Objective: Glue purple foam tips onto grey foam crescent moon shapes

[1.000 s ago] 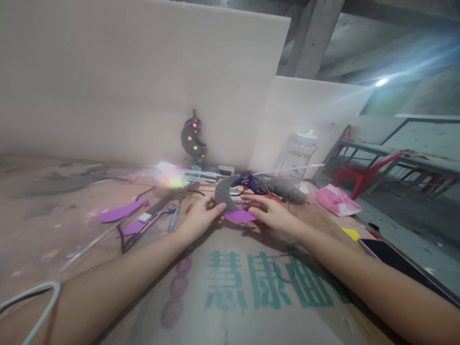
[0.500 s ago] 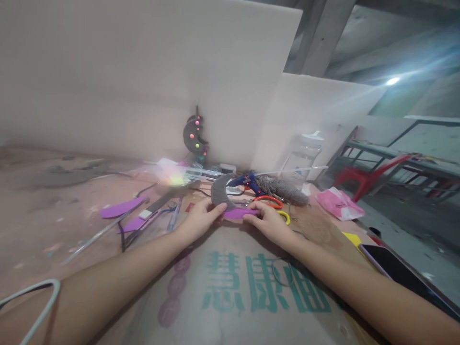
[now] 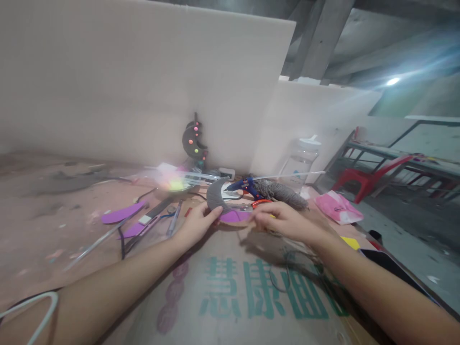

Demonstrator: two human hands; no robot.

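Observation:
My left hand pinches a crescent-shaped craft piece, grey at its upper curve and purple at its lower end. My right hand has its fingers closed at the purple tip; what runs between them is too blurred to name. Both hands hover above a cardboard sheet with green characters. Just behind the right hand lie red-handled scissors, a blue glue gun and a bundle of grey yarn.
Purple foam cut-outs, pens and sticks lie at the left. A finished grey moon with coloured dots leans on the white board. A clear jar, pink bag and dark phone are at the right. A white cable curls bottom left.
My right hand has lifted off the cardboard and moved up to the purple tip, now covering most of the scissors. The crescent is held slightly higher.

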